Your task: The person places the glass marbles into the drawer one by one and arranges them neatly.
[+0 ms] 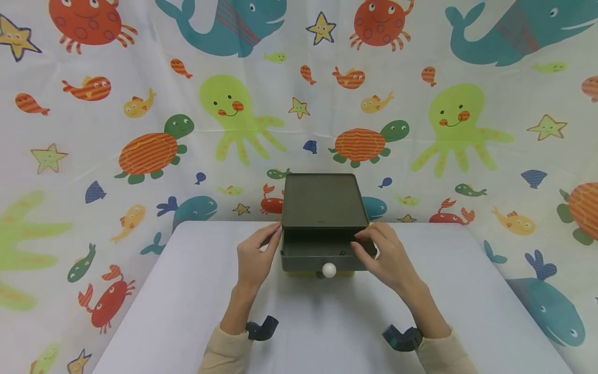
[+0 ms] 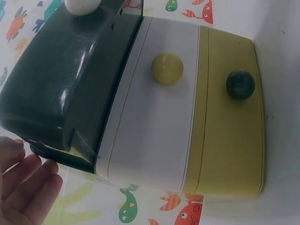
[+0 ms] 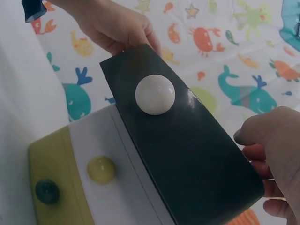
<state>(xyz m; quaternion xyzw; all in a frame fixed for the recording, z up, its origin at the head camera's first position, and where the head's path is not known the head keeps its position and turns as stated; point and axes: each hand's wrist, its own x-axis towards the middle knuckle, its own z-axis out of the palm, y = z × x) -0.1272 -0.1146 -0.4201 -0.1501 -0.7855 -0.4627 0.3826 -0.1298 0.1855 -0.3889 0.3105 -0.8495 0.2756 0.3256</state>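
I'm looking at a staged recording corner rather than a lived-in room: a plain white table (image 1: 187, 311) stands against a sea-creature curtain (image 1: 93, 130) that wraps behind and beside it, with a small drawer box (image 1: 322, 208) at the table's far edge.

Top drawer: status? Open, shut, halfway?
Done: the dark top drawer with the white knob stands partly out of the chest. In hand: left hand and right hand touch its two sides. Left: it is not fully out; the white drawer and yellow drawer sit shut.
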